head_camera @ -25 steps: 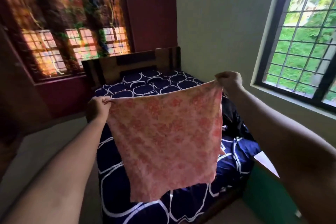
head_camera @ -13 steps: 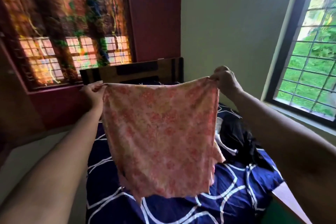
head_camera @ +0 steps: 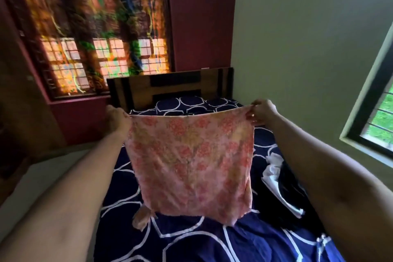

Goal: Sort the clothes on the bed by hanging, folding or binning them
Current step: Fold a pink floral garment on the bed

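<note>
Fingers (head_camera: pixel 250 115) of the right hand (head_camera: pixel 262 114) are clamped on one top corner of the pink floral cloth (head_camera: pixel 191 161), and the left hand (head_camera: pixel 118 118) grips the other corner, knuckles toward me. The top edge is stretched nearly taut between them. The cloth hangs in the air over the middle of the bed (head_camera: pixel 191 240), its lower edge close above the navy sheet with white ring shapes. A small knotted tail dangles at the lower left corner. A heap of dark and white clothes (head_camera: pixel 276 178) lies on the sheet by the right arm. At the far end are matching pillows (head_camera: pixel 185 103) against a wooden headboard (head_camera: pixel 170 87). Behind that a maroon wall (head_camera: pixel 200 17) holds a bright patterned curtain (head_camera: pixel 95 34) with daylight glowing through. A pale green wall (head_camera: pixel 297 38) on the right has a barred window (head_camera: pixel 378 125).

Half a second ago the cloth was held higher, covering the pillows and the foot of the headboard. Now both hands sit lower and the pillows show above its top edge.
</note>
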The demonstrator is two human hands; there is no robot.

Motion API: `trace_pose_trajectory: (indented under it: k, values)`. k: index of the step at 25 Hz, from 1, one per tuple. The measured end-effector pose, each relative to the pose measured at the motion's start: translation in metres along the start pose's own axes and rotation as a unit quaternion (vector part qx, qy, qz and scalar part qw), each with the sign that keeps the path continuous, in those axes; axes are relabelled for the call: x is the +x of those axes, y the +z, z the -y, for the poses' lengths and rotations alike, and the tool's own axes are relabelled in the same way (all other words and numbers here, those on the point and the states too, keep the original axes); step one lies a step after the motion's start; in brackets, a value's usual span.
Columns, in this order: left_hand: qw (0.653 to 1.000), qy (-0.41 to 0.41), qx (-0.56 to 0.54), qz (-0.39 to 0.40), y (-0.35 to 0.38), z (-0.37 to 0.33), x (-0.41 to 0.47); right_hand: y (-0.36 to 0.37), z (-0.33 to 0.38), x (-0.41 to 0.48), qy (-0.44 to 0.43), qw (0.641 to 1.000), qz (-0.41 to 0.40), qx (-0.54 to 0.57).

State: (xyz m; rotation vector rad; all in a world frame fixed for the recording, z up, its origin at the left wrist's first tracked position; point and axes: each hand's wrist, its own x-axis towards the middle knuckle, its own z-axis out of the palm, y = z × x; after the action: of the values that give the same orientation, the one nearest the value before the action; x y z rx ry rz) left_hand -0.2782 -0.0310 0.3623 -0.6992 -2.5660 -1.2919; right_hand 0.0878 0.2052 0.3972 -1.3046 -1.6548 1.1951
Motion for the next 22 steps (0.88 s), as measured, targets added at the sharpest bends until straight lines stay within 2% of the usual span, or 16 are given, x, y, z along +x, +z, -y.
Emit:
trace_pose_trajectory:
  k: [2,3,5,8,9,11,13,14,16,19,22]
  values:
    - [0.986,-0.129,-0.101,-0.041,0.033,0.006,0.035,0.026,0.002,0.043,0.007,0.996,0.031,0.079]
    - [0.972,-0.161,-0.157,-0.073,0.06,0.019,0.066,0.037,0.008,0.066,0.007,0.992,0.038,0.124]
    - [0.93,-0.219,-0.292,-0.049,0.08,0.002,0.099,0.046,0.03,0.088,-0.001,0.972,0.044,0.231]
    - [0.898,-0.146,-0.409,-0.072,0.046,-0.08,0.07,0.038,0.062,0.099,-0.061,0.913,0.039,0.401]
    - [0.895,-0.078,-0.425,-0.107,0.034,-0.099,0.061,0.033,0.067,0.101,-0.081,0.885,0.033,0.458]
    - [0.895,0.047,-0.412,-0.166,0.016,-0.109,0.037,0.02,0.067,0.102,-0.102,0.839,0.031,0.534]
    - [0.91,0.125,-0.349,-0.186,0.012,-0.087,-0.002,0.009,0.043,0.092,-0.106,0.821,0.056,0.559]
    - [0.92,0.149,-0.312,-0.186,0.021,-0.06,-0.028,0.005,0.02,0.086,-0.098,0.828,0.062,0.549]
    - [0.951,0.152,-0.218,-0.159,0.044,0.008,-0.094,0.007,-0.05,0.07,-0.064,0.864,0.067,0.495]
    - [0.99,0.107,-0.064,-0.065,0.088,0.129,-0.209,0.024,-0.186,0.039,0.053,0.914,0.053,0.398]
    - [0.997,0.041,0.037,0.054,0.111,0.199,-0.309,0.039,-0.307,0.013,0.178,0.959,0.031,0.218]
